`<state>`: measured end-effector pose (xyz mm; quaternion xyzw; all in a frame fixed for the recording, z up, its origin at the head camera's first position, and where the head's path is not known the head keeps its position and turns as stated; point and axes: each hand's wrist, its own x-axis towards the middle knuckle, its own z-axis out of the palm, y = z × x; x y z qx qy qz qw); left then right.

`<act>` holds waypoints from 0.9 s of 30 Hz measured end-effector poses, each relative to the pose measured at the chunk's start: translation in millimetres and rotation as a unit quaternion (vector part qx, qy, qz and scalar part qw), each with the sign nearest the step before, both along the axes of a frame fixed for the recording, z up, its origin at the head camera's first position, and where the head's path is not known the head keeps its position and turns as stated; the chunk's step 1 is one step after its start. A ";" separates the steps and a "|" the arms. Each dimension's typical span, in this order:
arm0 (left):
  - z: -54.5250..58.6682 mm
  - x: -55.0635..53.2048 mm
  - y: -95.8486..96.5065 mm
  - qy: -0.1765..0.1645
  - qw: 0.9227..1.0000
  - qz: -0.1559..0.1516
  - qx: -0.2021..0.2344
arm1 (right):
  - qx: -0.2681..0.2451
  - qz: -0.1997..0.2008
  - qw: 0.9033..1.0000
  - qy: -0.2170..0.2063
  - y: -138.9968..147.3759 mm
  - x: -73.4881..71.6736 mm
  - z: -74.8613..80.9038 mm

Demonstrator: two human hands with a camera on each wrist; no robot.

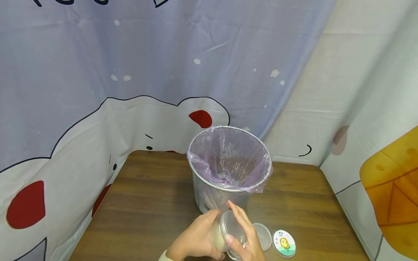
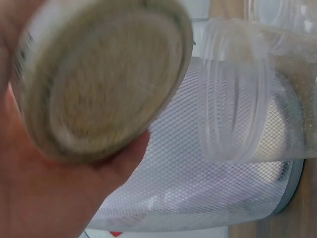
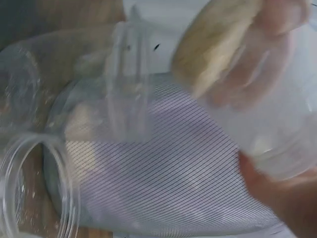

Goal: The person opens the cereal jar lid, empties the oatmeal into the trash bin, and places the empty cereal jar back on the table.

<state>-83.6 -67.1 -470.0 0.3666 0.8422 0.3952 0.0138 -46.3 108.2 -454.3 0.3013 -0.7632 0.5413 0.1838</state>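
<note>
My left hand (image 1: 196,237) grips a clear jar (image 1: 217,235) with pale beige contents, its ridged neck tilted toward the right. In the left wrist view the base of that jar (image 2: 114,84) shows grainy beige matter through it. Against the neck end lies a clear plastic section (image 1: 233,224), apparently a second jar's body, though I cannot tell whether the two are separate. My right hand (image 1: 246,235) curls round this clear section, fingers above and thumb at the near side. The right wrist view shows the same clear part (image 3: 287,129), blurred, above my right hand (image 3: 292,201).
Behind the hands stands a mesh wastebasket (image 1: 271,166) lined with a thin purple bag (image 1: 225,174). Clear jars stand by it, one jar (image 2: 235,94) close to the mesh, another jar (image 3: 69,198) nearer. A frosted disc (image 1: 263,237) and a sunflower-printed lid (image 1: 284,243) lie right.
</note>
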 end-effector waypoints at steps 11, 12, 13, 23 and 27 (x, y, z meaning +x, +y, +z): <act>-15.6 8.7 26.4 0.291 0.939 0.177 -0.034 | -0.071 -0.184 0.945 -0.262 -16.5 7.9 14.3; -16.2 9.2 28.1 0.303 0.935 0.181 -0.037 | -0.069 -0.191 0.940 -0.274 -17.2 7.5 14.2; -16.8 9.6 29.6 0.312 0.931 0.183 -0.039 | -0.068 -0.200 0.935 -0.284 -17.8 6.9 13.8; -19.7 8.8 35.1 0.341 0.918 0.203 -0.023 | -0.065 -0.242 0.928 -0.276 -19.1 3.0 6.2; -19.2 8.9 34.2 0.322 0.924 0.205 -0.036 | -0.066 -0.236 0.932 -0.267 -17.7 3.1 4.3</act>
